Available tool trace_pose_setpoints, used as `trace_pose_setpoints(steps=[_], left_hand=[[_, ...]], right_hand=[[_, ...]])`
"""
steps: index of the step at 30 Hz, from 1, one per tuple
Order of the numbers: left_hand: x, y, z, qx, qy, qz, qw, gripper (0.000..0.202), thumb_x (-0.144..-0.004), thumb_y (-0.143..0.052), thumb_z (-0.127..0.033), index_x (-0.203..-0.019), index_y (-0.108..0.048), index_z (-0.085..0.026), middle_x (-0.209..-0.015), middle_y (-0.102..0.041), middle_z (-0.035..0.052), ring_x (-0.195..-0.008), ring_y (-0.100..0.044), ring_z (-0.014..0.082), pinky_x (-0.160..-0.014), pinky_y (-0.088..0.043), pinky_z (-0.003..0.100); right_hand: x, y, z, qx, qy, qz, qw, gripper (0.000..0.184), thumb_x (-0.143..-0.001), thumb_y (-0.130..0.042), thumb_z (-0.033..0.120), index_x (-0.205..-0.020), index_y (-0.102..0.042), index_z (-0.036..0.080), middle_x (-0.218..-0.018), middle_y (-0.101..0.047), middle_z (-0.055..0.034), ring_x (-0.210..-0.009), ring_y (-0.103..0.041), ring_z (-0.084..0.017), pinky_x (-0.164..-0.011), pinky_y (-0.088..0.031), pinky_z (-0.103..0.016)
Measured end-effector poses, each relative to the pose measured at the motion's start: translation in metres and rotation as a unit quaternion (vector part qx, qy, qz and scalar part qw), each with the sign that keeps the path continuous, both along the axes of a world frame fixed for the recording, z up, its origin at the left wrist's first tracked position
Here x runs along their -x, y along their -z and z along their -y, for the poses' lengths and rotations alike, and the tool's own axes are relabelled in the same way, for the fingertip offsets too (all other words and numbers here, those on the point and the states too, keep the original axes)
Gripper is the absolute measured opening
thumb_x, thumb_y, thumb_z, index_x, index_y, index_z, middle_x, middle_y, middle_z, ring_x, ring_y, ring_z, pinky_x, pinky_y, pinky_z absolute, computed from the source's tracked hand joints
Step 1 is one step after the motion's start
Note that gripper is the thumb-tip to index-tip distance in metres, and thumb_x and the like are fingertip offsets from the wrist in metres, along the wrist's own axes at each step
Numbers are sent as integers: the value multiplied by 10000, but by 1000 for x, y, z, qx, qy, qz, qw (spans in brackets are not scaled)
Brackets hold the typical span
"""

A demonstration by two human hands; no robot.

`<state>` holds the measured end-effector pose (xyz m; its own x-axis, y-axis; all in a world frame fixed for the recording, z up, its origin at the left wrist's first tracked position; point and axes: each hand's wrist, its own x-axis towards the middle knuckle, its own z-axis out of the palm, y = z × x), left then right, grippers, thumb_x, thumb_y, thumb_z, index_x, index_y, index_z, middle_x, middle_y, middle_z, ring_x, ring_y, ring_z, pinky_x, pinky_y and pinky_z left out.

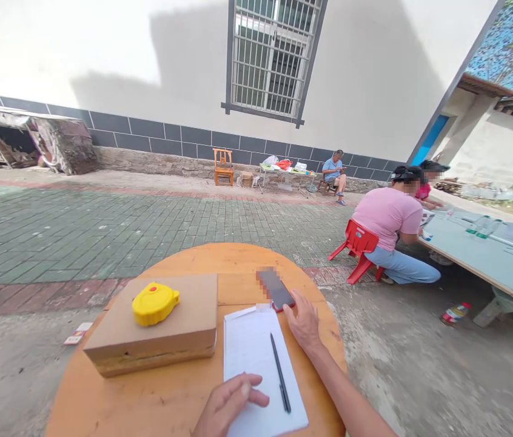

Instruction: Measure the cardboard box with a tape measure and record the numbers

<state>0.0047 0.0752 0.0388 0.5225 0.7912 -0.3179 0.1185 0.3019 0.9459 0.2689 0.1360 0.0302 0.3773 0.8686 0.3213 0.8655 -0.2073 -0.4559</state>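
My left hand (233, 402) hovers over or rests on the lower left of a white sheet of paper (250, 340), with its fingers loosely bent and apart and nothing in them. A black pen (279, 370) lies along the paper's right side. My right hand (304, 320) lies on the table beside a dark phone with a red edge (277, 288). Its fingers are spread, and the fingertips are at the phone's lower right corner. To the left, a brown cardboard box (174, 303) bears a yellow tape measure (154, 303).
These things stand on a round wooden table (170, 394). A person in a pink shirt (386, 215) sits on a red chair (357, 243) at a long pale table (475, 243) to the right. A bottle (455, 313) lies on the ground there. Another person (335, 170) sits by the far wall.
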Motion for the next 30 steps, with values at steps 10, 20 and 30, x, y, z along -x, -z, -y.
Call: trace_pose_setpoints(steps=[10, 20, 30], left_hand=[[-1, -28, 6, -34, 12, 20, 999, 499, -857, -491, -605, -1071, -697, -204, -1055, -734, 57, -1264, -479, 291, -1120, -313, 439], [0, -14, 9, -62, 19, -14, 998, 440, -889, -488, -545, -1036, -700, -188, -957, -735, 54, -1108, -578, 251, -1018, -397, 353], [-1, -19, 17, -129, 34, -57, 989, 328, -875, -508, -421, -973, -696, -170, -894, -713, 55, -887, -611, 199, -830, -444, 266]], right_hand=[[38, -21, -24, 52, -214, 19, 975, 423, -905, -354, 94, -1160, -673, 205, -1190, -695, -56, -1127, -587, -193, -949, -370, -330], [44, -26, -19, 96, -245, 72, 962, 399, -912, -369, 65, -1098, -699, 192, -1043, -738, -64, -966, -620, -202, -885, -341, -342], [30, -54, 58, 85, -314, 156, 933, 330, -915, -426, 83, -1033, -696, 232, -1025, -677, -60, -840, -589, -186, -758, -400, -298]])
